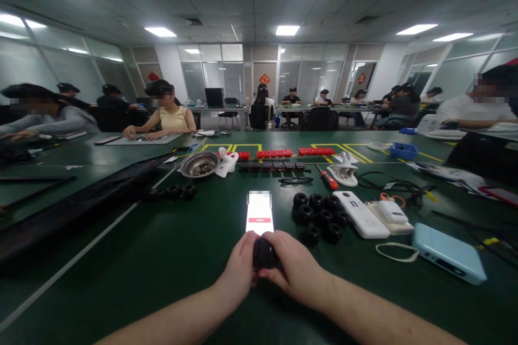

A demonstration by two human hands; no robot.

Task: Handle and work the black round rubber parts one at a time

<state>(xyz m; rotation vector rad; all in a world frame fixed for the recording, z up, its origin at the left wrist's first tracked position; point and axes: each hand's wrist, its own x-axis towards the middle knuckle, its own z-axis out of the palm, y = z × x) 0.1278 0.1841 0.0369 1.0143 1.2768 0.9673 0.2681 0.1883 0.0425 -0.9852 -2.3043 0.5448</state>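
Note:
Both my hands are closed around a small black rounded part, low in the middle of the view. My left hand grips its left side, and my right hand wraps the right side with the thumb below. Much of the part is hidden by my fingers, so its exact kind does not show. Just beyond it a phone with a lit white screen lies on the green table. To the right of the phone sits a cluster of black wheel-like parts.
A metal bowl of small parts stands ahead-left, near a long black panel. Red trays and a red screwdriver lie ahead. Power banks, including a light-blue one, are at right. Several people sit around.

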